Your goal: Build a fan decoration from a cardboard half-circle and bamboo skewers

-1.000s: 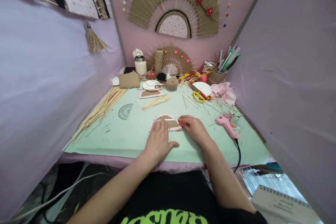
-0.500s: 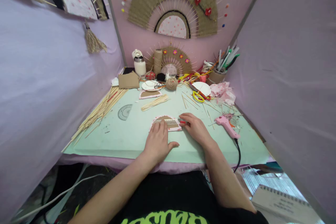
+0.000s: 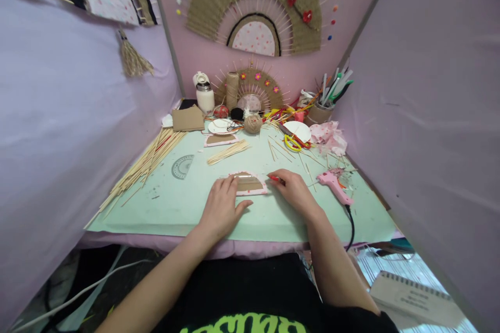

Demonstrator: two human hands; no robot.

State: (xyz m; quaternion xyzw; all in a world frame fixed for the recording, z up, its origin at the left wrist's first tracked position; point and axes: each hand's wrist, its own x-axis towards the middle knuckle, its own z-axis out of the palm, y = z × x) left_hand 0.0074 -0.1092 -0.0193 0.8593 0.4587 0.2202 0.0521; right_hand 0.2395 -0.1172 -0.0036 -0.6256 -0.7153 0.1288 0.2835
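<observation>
A half-round piece of cardboard (image 3: 250,186) with a pink-and-white fabric border lies flat on the table in front of me. Across its upper part runs a clear ruler (image 3: 247,177). My left hand (image 3: 223,203) rests at their left end, fingers stretched out over the edge and thumb spread to the right. Just past the right end, my right hand (image 3: 292,190) pinches a red pen (image 3: 276,179), its tip pointing left near the ruler. A pink glue gun (image 3: 336,187) lies to the right of that hand.
Farther back lie a bundle of thin sticks (image 3: 228,152), a second half-round piece (image 3: 221,139) and yellow-handled scissors (image 3: 292,143). On the left are a protractor (image 3: 182,166) and many long sticks (image 3: 142,164). The glue gun's black cord (image 3: 351,229) hangs over the front edge.
My left hand has slid left, from the middle of the cardboard to its left end. The ruler sits slightly higher on the piece. My right hand keeps the pen near the right end.
</observation>
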